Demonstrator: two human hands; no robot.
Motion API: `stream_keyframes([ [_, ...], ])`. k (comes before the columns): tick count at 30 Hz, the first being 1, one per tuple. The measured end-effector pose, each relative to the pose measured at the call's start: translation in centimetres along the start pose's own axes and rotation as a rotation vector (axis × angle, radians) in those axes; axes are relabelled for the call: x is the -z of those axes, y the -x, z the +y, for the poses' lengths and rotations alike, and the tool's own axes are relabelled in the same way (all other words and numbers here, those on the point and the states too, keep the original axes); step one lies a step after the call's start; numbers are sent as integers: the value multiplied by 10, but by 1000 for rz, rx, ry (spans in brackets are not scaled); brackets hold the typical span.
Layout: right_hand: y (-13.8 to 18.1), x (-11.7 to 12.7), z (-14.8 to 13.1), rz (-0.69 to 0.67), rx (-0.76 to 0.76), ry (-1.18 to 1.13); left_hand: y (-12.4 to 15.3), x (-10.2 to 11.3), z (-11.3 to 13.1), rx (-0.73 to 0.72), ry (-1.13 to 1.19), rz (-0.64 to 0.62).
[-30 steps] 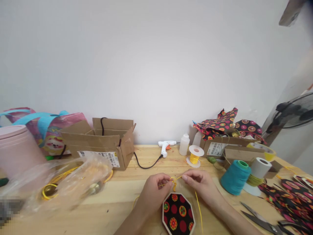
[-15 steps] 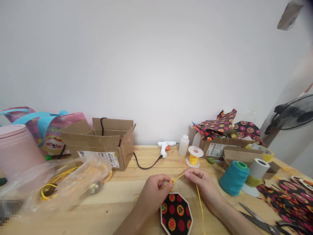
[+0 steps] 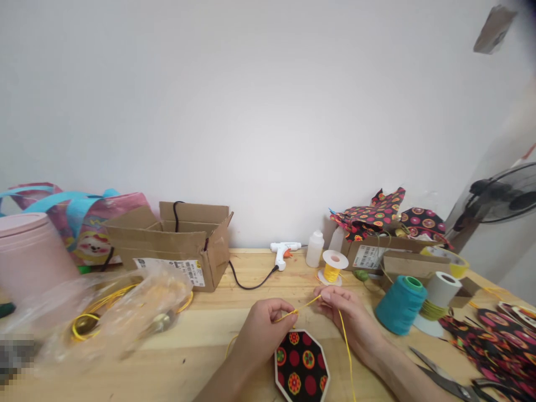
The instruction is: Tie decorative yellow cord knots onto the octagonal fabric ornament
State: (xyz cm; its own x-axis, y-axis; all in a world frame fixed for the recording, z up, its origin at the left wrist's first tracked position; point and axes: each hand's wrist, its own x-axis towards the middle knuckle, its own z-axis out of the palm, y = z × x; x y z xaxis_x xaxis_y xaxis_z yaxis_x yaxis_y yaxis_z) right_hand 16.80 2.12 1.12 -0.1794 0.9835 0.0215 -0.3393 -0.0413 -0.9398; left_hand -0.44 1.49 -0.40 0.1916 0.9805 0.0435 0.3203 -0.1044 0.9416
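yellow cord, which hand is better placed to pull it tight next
Probably the right hand: it pinches the yellow cord clear of the octagonal piece, with a length trailing down from it. The left hand pinches the cord by the piece's far edge.

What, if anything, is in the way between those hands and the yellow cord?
Nothing visible: the left hand and right hand both pinch the yellow cord, and nothing crosses the stretch between them.
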Motion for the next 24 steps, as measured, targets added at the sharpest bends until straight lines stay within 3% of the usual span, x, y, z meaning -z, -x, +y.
stream_keyframes([
  [24, 0, 2, -1, -32, -65, -93, 0, 1, 1, 3, 15, -2],
])
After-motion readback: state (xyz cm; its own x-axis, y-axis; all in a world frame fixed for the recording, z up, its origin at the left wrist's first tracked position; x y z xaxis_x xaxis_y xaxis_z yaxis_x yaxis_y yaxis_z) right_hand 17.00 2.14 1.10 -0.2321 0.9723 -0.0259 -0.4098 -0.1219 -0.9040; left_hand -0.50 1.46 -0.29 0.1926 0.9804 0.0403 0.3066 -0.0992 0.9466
